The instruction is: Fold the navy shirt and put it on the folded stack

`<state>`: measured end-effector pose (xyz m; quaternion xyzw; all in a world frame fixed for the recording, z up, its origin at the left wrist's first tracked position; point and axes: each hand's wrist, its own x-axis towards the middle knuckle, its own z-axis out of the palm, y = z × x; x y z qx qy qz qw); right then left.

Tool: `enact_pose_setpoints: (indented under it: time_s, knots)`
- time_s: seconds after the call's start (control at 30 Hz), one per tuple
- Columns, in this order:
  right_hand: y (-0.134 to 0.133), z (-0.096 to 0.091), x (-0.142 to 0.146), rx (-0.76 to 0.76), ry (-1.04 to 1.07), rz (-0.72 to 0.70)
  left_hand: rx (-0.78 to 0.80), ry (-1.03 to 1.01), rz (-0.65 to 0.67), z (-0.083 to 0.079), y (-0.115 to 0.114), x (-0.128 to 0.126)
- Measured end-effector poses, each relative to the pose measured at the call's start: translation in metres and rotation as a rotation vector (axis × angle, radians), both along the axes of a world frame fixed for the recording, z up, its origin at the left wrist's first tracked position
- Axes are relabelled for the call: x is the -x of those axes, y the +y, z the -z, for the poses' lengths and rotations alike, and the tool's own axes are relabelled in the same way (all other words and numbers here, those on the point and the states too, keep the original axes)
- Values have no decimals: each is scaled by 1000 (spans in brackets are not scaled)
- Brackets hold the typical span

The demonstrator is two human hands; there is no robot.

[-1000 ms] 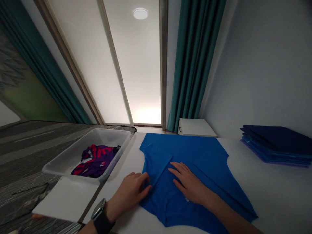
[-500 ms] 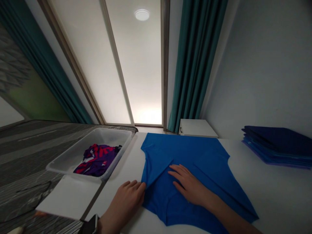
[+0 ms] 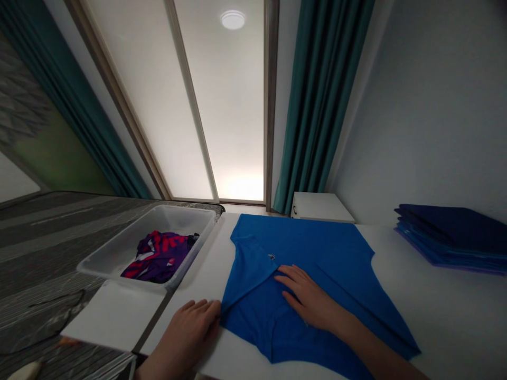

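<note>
A bright blue shirt (image 3: 317, 248) lies spread on the white table (image 3: 455, 316). My right hand (image 3: 307, 298) rests flat on its middle, fingers stretched out and pointing left. My left hand (image 3: 186, 332) pinches the shirt's left edge near the table's front and holds that edge pulled out to the left. A folded flap of the shirt runs between the two hands.
A clear plastic bin (image 3: 119, 253) holding a purple and red garment (image 3: 158, 256) sits left of the shirt. A stack of folded dark blue clothes (image 3: 451, 235) lies at the table's far right. A white cabinet (image 3: 320, 207) stands behind the table, by teal curtains (image 3: 317, 105).
My left hand has drawn back to the left and toward me, pulling the shirt's left edge with it. My right hand has stayed pressed on the shirt.
</note>
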<state>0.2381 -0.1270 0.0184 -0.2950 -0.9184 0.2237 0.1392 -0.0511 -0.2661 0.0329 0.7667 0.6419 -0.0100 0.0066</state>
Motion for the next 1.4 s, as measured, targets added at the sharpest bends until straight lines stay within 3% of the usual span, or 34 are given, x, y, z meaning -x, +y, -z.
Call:
enact_pose_setpoints:
  time_s: [0.13,0.37,0.57,0.73,0.93,1.13,1.27,1.4]
  knots:
    - [-3,-4,3,-20,43,39,-40,-86,12,-4,1,-1]
    - [-4,-2,3,-60,35,37,-96,-107,66,8,7,0]
    - [-2,-3,2,-28,41,45,-44,-304,43,-9,16,1]
    - [-1,-3,3,-12,71,49,-90,-483,-112,-17,50,5]
    - [0,-7,3,1,73,49,-247,-639,-175,-8,110,17]
    - [0,-9,2,31,51,53,-325,-583,-177,2,168,29]
    - [0,-9,1,41,59,50,-330,-566,-179,11,184,32]
    - [1,-12,2,22,69,49,-305,-641,-203,20,184,32]
